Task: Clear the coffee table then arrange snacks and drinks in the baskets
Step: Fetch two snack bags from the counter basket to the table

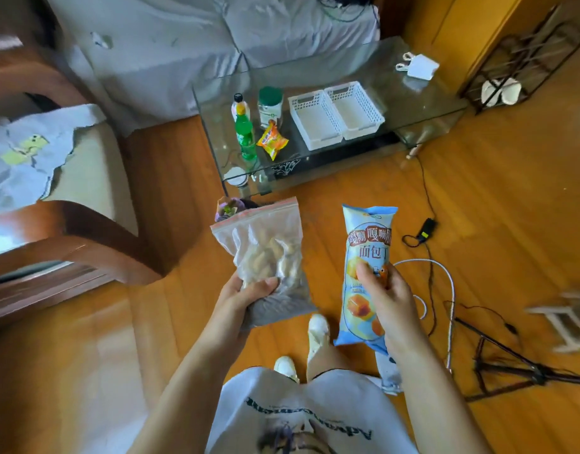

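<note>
Left hand (249,294): fingers grip a zip bag (265,253) of nuts. Right hand (385,294): fingers grip a blue packet (367,244). Both are held above the floor, short of the glass worktop (413,103). On the worktop: two white baskets (336,114) side by side; left of them a green bottle (246,136), a jar (269,106), an orange packet (272,142). Cables (429,257) lie on the floor at right.

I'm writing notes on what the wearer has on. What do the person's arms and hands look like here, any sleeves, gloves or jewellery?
Both forearms are bare up to the frame's edge, with no sleeve showing. The left hand and right hand wear no gloves, and no rings, watch or bracelet can be seen. Fingernails look short and unpainted.
</note>
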`<state>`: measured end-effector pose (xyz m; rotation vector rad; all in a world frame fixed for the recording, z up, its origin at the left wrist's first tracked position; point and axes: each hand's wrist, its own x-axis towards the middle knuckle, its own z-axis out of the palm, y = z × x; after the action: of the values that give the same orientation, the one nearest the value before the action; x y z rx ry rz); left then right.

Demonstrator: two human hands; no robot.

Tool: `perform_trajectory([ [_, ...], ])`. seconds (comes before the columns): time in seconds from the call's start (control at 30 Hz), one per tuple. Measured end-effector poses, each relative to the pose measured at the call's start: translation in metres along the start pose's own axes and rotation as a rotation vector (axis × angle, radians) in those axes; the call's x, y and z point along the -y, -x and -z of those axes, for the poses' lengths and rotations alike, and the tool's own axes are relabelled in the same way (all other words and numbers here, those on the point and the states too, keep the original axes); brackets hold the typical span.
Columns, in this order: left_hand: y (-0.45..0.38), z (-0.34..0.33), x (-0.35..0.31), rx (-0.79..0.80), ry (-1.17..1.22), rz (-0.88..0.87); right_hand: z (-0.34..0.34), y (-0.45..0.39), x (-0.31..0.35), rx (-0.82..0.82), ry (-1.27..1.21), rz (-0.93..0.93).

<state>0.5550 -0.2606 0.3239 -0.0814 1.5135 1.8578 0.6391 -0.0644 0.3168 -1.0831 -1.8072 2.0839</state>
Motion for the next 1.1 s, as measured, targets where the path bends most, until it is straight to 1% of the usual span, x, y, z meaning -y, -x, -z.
perform_trajectory([
  [0.1,-0.035,-0.009,-0.006,0.042,-0.003,0.031,0.005,-0.03,0.007,-0.056,-0.007,-0.012],
  [0.2,-0.071,-0.018,-0.016,0.057,-0.008,0.043,0.007,-0.066,0.017,-0.078,-0.01,-0.02],
  [0.37,-0.15,-0.04,-0.043,0.024,0.005,0.054,0.009,-0.149,0.045,-0.057,-0.041,-0.022],
  [0.53,-0.237,-0.081,-0.087,0.003,-0.029,0.054,0.021,-0.238,0.094,0.002,-0.075,-0.017],
  [0.7,-0.304,-0.11,-0.118,-0.039,0.028,0.039,0.028,-0.313,0.129,0.035,-0.063,-0.035],
  [0.9,-0.362,-0.111,-0.136,-0.081,0.067,0.071,0.015,-0.387,0.149,0.083,-0.037,-0.089],
  [1.1,-0.462,-0.098,-0.175,-0.131,0.108,0.071,-0.018,-0.491,0.184,0.115,0.006,-0.104],
])
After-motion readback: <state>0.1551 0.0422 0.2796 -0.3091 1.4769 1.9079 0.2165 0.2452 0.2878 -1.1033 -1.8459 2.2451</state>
